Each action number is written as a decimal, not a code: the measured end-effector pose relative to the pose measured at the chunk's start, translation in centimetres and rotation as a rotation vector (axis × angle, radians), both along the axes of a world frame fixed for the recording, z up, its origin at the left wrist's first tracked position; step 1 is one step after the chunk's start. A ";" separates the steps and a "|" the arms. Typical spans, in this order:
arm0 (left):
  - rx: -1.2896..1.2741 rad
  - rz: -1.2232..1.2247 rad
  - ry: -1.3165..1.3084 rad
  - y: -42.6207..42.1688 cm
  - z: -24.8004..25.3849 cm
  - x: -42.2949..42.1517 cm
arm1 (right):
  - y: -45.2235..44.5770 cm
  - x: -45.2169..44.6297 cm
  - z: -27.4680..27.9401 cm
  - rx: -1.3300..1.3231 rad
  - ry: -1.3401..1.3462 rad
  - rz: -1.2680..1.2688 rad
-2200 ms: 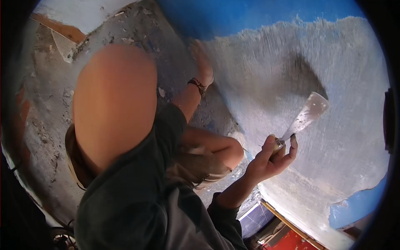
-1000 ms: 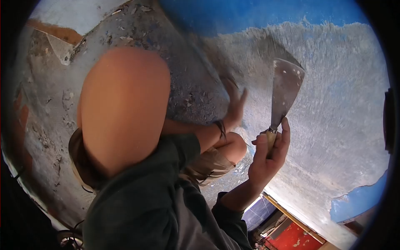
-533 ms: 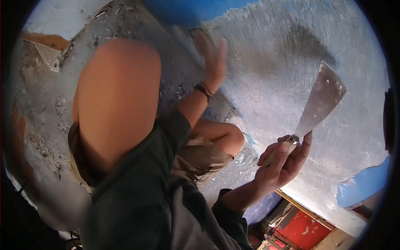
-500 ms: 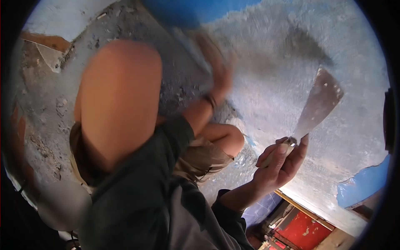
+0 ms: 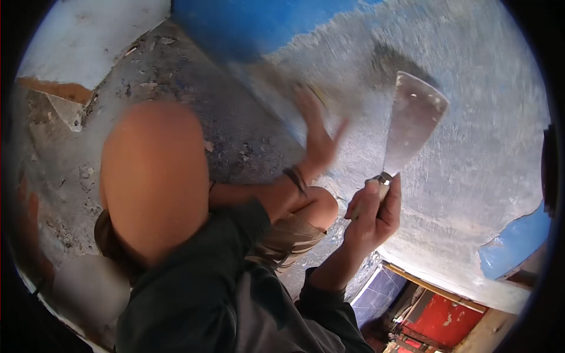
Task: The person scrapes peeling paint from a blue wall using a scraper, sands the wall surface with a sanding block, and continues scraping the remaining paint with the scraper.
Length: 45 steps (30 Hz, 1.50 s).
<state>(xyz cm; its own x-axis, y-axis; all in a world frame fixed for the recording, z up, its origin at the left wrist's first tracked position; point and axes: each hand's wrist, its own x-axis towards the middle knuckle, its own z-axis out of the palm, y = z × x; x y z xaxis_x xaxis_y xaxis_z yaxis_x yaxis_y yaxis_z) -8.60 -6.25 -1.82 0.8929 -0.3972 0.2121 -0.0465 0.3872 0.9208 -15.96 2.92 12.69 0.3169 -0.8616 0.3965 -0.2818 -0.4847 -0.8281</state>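
My right hand (image 5: pixel 374 215) is wrapped round the pale handle of a putty knife (image 5: pixel 415 120). Its wide metal blade points up, in front of the wall, and carries a few light specks. My left hand (image 5: pixel 318 138), smeared by motion, reaches to the lower part of the scraped wall (image 5: pixel 471 147). Its fingers are stretched out and the thumb stands apart; I make out nothing in it. Whether the palm touches the wall I cannot tell. A dark band circles the left wrist.
Blue paint (image 5: pixel 235 26) remains along the wall's upper left, with another blue patch (image 5: pixel 515 241) at right. Flakes and debris litter the grey floor (image 5: pixel 235 126). A white board (image 5: pixel 94 41) lies at upper left; a red panel (image 5: pixel 438 320) shows at lower right. My bent knee (image 5: pixel 153 170) rises at left.
The putty knife and my right hand have shifted left and slightly up in view, the blade turning more face-on. My left hand appears a little lower, still at the wall. The whole view has shifted.
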 end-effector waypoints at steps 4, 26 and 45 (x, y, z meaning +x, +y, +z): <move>0.021 0.099 0.136 0.8 0.0 6.4 | 0.3 -2.3 -0.5 -0.021 -0.020 -0.007; -0.459 -0.490 0.566 12.5 5.0 10.2 | -1.7 7.9 -5.8 0.066 0.125 0.540; -0.355 -0.139 0.760 20.4 5.9 16.5 | -0.3 -3.7 -4.0 1.177 -0.139 0.818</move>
<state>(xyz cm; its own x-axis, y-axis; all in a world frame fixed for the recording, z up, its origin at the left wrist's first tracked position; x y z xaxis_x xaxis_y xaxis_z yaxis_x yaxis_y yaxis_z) 7.93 14.15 4.06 0.7909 -0.5372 -0.2930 0.6051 0.6157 0.5048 -19.70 2.61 8.65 0.8921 -0.3028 -0.3353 -0.1488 0.5038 -0.8509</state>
